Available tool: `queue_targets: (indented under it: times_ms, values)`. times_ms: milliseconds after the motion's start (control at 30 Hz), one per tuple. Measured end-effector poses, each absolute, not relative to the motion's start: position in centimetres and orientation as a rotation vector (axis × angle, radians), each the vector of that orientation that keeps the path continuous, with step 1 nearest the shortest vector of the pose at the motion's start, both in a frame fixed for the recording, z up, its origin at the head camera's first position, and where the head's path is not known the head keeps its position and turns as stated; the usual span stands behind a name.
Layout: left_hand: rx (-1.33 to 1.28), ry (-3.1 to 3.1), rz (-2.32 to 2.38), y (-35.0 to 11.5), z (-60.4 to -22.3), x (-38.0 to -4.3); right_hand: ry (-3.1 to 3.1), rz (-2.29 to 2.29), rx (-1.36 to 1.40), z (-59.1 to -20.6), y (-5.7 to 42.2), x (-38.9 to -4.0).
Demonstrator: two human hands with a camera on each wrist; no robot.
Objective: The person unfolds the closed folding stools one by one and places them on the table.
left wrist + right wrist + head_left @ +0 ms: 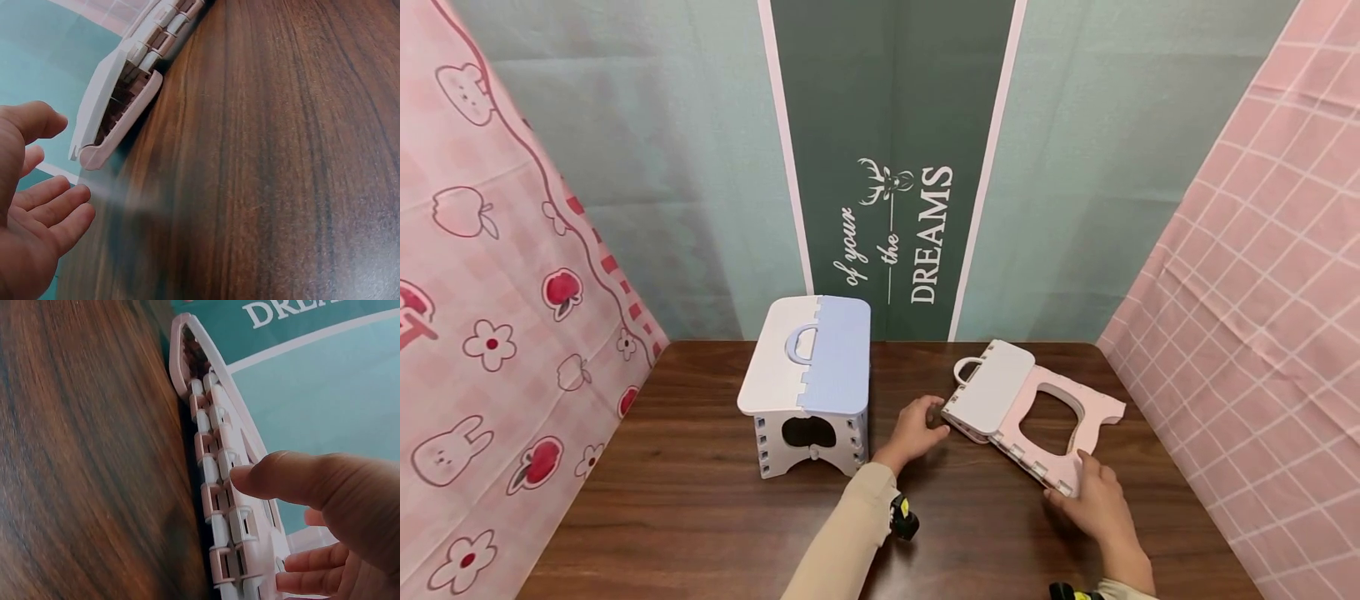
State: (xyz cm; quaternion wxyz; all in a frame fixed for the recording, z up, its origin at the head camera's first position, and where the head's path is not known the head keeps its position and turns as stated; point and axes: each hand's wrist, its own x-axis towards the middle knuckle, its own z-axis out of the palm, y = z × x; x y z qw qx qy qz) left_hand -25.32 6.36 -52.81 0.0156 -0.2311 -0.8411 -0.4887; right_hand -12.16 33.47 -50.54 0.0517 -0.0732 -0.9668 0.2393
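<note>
A pink and white folding stool point(1013, 396) lies folded flat on the table at the right, its handle loop toward the back left. In the left wrist view the folded stool's end point(122, 112) shows a gap between its panels. My left hand point(917, 429) is beside the seat end with fingers spread and loosely bent, holding nothing. My right hand point(1096, 496) is at the near corner of the leg end. In the right wrist view its straight thumb point(281, 475) lies over the hinged edge, and its fingertips are by the panel; firm contact is hard to tell.
A white and blue folding stool point(838, 354) stands unfolded on the wooden table point(700, 517), left of my left hand. A green and grey cloth point(895, 100) hangs behind the table, with pink cloths at both sides.
</note>
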Motion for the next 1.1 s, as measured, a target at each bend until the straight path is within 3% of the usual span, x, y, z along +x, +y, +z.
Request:
queue_targets:
  times_ms: [567,1100]
  values:
    - [-0.625,-2.678,-1.763,7.3,-53.8,-25.4,-3.015,0.795,-0.338,-51.7,36.2,-12.3]
    - [-0.559,-2.695,-1.743,8.0,-53.9,-25.8,-2.977,0.739,-0.274,-52.9,37.0,-12.0]
